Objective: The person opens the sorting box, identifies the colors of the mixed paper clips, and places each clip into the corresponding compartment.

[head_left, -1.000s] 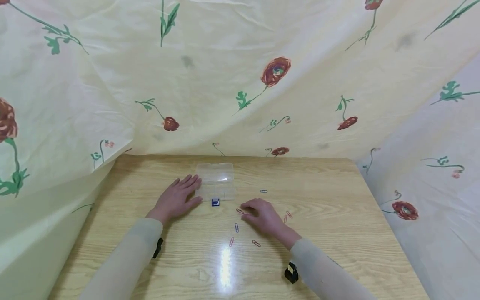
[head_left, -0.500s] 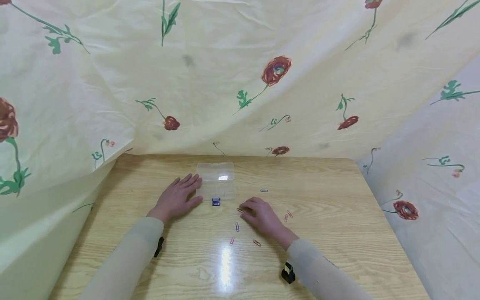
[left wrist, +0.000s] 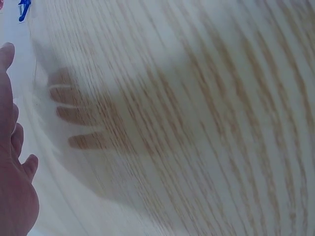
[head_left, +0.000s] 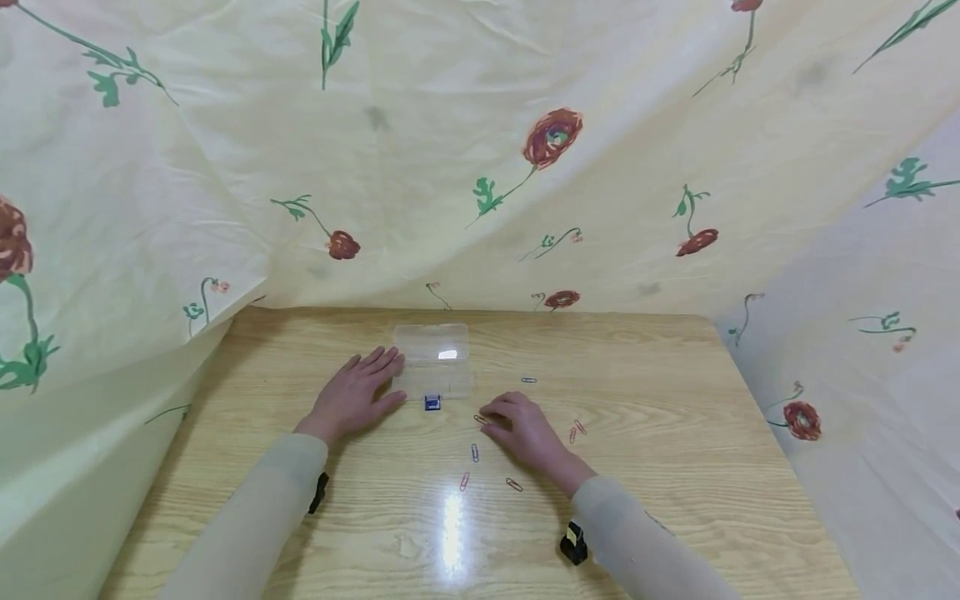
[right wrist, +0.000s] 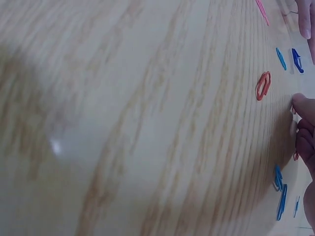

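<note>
My left hand (head_left: 354,393) lies with spread, straight fingers at the left side of a clear plastic box (head_left: 408,383), whose lid is raised. At the box's front edge sits a small blue latch-like piece (head_left: 432,402). My right hand (head_left: 522,425) is to the right of the box, thumb and forefinger pinching one end of a red paper clip (head_left: 479,419) low over the table. In the right wrist view my right hand (right wrist: 306,125) hides most of that clip. The left wrist view catches only the edge of my left hand (left wrist: 15,152) and its shadow.
Around my right hand lie a blue paper clip (head_left: 475,453), a pink one (head_left: 464,482), a red one (head_left: 513,483), two more clips (head_left: 573,435) on the right and another blue clip (head_left: 528,380) behind. A flowered cloth (head_left: 450,167) hangs behind the wooden table (head_left: 637,367).
My right hand has shifted slightly left, its fingertips drawing in around the red paper clip's end. My left hand and the box have stayed put.
</note>
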Available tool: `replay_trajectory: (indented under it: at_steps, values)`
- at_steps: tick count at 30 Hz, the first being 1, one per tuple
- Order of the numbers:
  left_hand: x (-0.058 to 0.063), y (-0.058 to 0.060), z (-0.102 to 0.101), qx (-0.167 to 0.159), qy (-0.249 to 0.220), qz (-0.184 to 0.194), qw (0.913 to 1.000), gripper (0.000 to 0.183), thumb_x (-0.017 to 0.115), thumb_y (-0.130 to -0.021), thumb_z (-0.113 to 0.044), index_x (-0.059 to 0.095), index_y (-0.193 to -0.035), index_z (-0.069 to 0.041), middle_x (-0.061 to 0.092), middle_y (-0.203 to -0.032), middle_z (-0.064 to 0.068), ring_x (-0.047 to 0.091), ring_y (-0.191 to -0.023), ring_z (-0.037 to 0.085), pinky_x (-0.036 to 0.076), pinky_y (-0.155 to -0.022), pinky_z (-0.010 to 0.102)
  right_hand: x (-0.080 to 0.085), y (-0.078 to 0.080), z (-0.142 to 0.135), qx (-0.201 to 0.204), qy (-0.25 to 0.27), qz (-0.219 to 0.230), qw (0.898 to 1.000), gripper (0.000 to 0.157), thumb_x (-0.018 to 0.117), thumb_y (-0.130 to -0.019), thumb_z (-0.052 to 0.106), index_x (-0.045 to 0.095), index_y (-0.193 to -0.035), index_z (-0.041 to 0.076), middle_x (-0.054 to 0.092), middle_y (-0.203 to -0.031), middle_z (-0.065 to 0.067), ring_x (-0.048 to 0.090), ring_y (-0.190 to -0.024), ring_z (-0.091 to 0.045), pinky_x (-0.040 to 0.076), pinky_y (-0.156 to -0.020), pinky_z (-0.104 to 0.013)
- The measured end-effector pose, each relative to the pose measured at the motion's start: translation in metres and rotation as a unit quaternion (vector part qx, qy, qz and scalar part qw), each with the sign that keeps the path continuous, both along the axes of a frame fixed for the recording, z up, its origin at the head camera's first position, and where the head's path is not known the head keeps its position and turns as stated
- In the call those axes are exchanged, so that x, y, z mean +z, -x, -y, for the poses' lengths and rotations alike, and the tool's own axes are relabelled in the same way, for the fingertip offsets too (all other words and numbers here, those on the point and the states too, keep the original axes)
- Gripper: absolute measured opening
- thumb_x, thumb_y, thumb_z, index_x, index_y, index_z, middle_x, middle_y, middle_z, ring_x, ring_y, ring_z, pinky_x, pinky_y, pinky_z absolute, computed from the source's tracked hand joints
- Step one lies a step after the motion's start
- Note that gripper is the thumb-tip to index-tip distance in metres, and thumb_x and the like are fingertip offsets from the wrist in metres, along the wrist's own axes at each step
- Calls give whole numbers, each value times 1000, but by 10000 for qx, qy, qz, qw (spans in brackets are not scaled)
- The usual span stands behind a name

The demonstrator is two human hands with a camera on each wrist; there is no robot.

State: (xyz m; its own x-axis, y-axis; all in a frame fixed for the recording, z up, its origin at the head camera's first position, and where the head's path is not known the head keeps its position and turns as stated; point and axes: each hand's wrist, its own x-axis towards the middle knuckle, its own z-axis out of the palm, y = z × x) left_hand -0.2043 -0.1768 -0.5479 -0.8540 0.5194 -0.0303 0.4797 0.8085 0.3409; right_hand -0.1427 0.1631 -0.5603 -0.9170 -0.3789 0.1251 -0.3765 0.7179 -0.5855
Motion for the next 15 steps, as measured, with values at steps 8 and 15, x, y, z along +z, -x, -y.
replay_trajectory:
  at_steps: [8,15]
  values:
    - [1,0,-2,18,-70,-58,10000,73,56,-108,-52,39,-167,-13,32,-174,7,27,-162,32,19,-133,57,-3,2,-1,82,219,-112,9997,25,82,-95,12,79,-120,10,77,-119,-6,70,-111,-25,60,-100,-44]
    - [2,0,-3,28,-68,-31,10000,72,56,-108,-52,38,-167,-13,31,-174,7,26,-162,32,18,-133,57,-3,2,2,59,302,-85,9995,21,81,-96,10,80,-117,10,79,-116,-4,72,-109,-22,61,-97,-40]
